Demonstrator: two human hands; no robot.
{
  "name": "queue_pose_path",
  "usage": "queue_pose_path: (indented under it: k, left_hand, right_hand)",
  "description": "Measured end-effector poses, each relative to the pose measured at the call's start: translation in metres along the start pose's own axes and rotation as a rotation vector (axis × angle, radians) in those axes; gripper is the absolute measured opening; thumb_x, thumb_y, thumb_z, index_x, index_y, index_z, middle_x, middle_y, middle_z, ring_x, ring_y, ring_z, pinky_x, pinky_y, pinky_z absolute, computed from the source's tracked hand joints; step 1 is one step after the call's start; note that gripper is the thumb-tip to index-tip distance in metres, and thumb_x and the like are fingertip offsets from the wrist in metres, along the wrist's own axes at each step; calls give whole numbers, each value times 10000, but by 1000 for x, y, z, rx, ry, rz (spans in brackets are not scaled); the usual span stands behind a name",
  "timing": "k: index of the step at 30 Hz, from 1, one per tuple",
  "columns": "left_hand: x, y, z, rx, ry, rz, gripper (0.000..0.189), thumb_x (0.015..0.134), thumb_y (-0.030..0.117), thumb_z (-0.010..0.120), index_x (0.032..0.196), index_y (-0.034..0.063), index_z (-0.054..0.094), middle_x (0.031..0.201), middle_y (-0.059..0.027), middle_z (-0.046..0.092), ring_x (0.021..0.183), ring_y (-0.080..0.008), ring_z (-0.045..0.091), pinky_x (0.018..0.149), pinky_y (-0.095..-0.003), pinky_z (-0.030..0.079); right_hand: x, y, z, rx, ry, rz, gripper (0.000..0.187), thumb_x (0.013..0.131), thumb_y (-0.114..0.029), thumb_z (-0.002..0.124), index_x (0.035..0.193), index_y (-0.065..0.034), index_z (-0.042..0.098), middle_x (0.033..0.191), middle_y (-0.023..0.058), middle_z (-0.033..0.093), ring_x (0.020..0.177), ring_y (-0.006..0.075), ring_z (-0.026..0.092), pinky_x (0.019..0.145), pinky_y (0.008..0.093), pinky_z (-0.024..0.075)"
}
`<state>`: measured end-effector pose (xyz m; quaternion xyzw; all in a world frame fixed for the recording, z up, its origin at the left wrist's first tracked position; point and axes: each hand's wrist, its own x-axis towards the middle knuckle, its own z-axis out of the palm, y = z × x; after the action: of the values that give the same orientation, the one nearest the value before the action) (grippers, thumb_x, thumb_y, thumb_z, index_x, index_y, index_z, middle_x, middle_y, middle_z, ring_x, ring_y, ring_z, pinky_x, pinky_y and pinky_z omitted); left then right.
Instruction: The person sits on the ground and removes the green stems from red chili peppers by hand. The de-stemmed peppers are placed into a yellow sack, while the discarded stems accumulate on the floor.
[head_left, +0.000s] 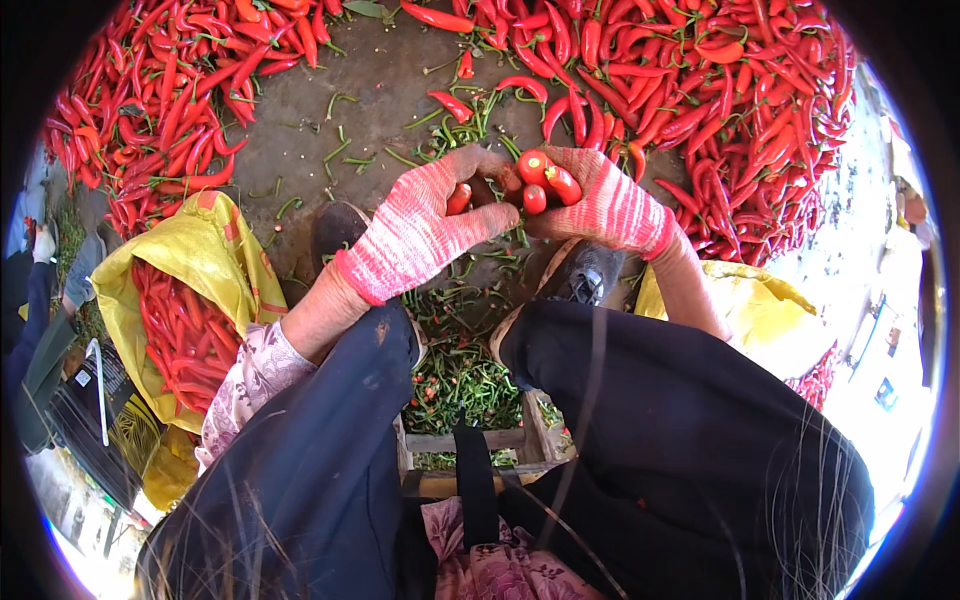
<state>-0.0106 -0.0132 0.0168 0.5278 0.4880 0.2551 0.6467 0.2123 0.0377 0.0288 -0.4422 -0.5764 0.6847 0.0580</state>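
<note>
Both hands wear red-and-white knit gloves with darkly soiled fingers, and they meet above the ground between my shoes. My left hand (435, 221) curls around a red chili pepper (459, 199), whose end shows between thumb and fingers. In my right hand (600, 196) is a small bunch of red chili peppers (534, 166), their blunt, stemless ends pointing towards my left fingertips. Beneath the hands, green pepper stems (465, 382) litter the ground between my feet. The fingers hide most of the held peppers' length.
Large heaps of red chili peppers lie at the upper left (172, 97) and upper right (720, 97). A yellow sack (180, 232) of peppers stands by my left leg, another yellow sack (750, 307) by my right. Below me is a wooden stool (536, 427). Another person's gloved hand (43, 244) shows far left.
</note>
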Motion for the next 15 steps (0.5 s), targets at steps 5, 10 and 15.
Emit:
queue_pose_path:
  k: [5,10,15]
  left_hand:
    - [-8,-14,5,-161,80,-51,192,925,143,707,1077,56,628,818,41,611,666,-25,487,591,-206,402]
    - [9,-33,-6,-1198,276,-268,163,904,99,703,1056,80,647,768,-42,620,694,-167,604,646,-307,501]
    - [43,-48,-1,-1239,445,-226,115,889,130,723,979,69,685,846,-68,686,780,-217,656,769,-339,536]
  right_hand:
    - [-2,13,9,-39,32,-3,457,697,-126,843,1092,-41,631,885,-4,631,834,76,560,772,296,506]
    - [11,9,31,63,236,80,386,780,-212,825,1066,-35,635,868,-6,634,804,86,570,724,281,501]
    - [51,8,71,347,361,15,422,810,-295,817,1088,-25,649,909,54,684,804,151,611,756,333,515]
